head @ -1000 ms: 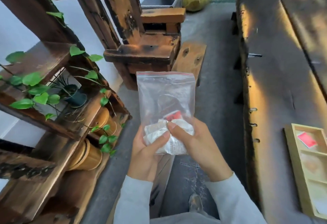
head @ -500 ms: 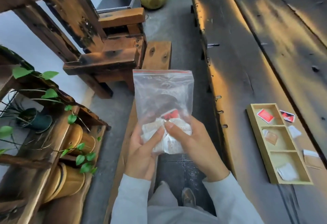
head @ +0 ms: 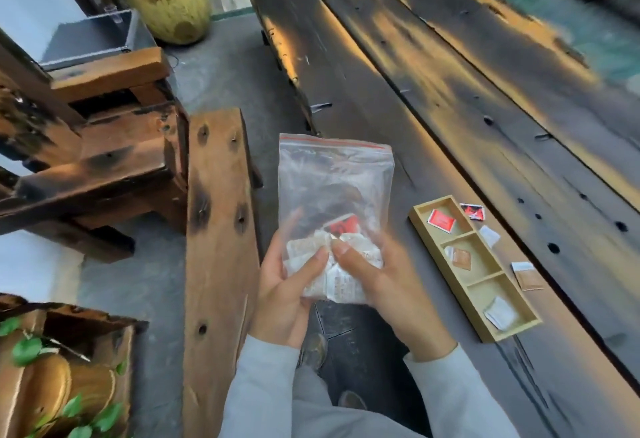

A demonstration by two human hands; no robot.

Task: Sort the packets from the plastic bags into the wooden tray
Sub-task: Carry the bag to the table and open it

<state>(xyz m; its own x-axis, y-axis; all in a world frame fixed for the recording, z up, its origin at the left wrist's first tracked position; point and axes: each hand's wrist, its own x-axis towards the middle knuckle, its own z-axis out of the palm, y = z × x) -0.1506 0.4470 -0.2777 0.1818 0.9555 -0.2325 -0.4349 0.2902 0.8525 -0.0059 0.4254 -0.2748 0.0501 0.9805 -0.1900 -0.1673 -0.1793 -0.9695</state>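
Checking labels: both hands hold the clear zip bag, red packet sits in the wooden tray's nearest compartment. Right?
No. Head view: the red square packet lies in the farthest compartment of the three-compartment wooden tray. The left hand and right hand hold the clear plastic zip bag.

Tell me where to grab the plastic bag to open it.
Best pinch the plastic bag at its red-striped top edge, from above. It stands upright, its upper part flat and empty; the packets bunch at the bottom, where the left hand and right hand hold it.
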